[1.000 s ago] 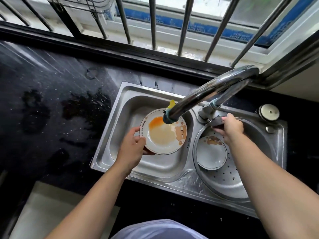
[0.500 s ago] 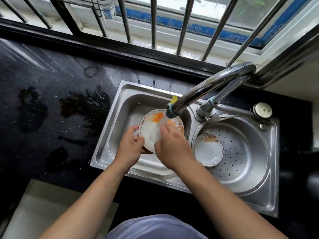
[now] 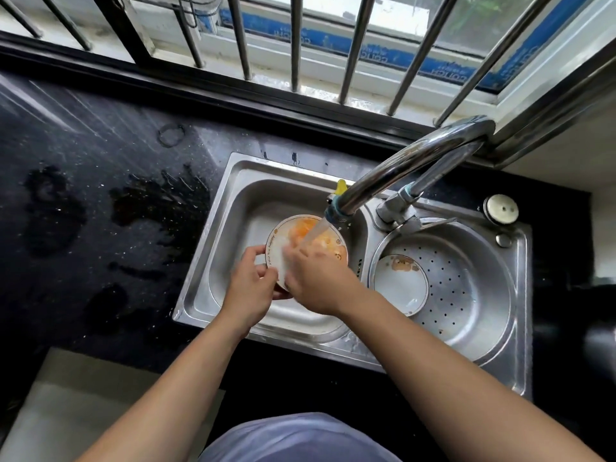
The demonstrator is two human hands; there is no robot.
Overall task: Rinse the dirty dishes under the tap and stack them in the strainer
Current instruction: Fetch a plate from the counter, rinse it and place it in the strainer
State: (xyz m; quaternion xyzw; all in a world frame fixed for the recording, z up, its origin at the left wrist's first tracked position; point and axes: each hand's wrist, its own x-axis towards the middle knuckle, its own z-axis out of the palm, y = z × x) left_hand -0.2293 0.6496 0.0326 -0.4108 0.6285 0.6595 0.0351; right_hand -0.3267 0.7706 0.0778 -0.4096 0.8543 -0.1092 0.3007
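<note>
A white plate (image 3: 301, 233) smeared with orange sauce sits tilted in the left sink basin (image 3: 240, 208), under water running from the chrome tap (image 3: 396, 171). My left hand (image 3: 250, 285) grips the plate's left rim. My right hand (image 3: 316, 278) lies flat on the plate's face, fingers in the stream, covering its lower half. A second white plate (image 3: 398, 285) with a bear print lies in the perforated steel strainer (image 3: 466, 295) on the right.
Black countertop (image 3: 83, 211) to the left carries wet patches. A window with metal bars (image 3: 293, 45) runs behind the sink. A round metal cap (image 3: 501, 209) sits at the sink's back right corner. The tap handle (image 3: 433, 223) points right.
My right hand left the tap handle and came onto the plate's face. Water now runs from the tap and the orange smear has thinned.
</note>
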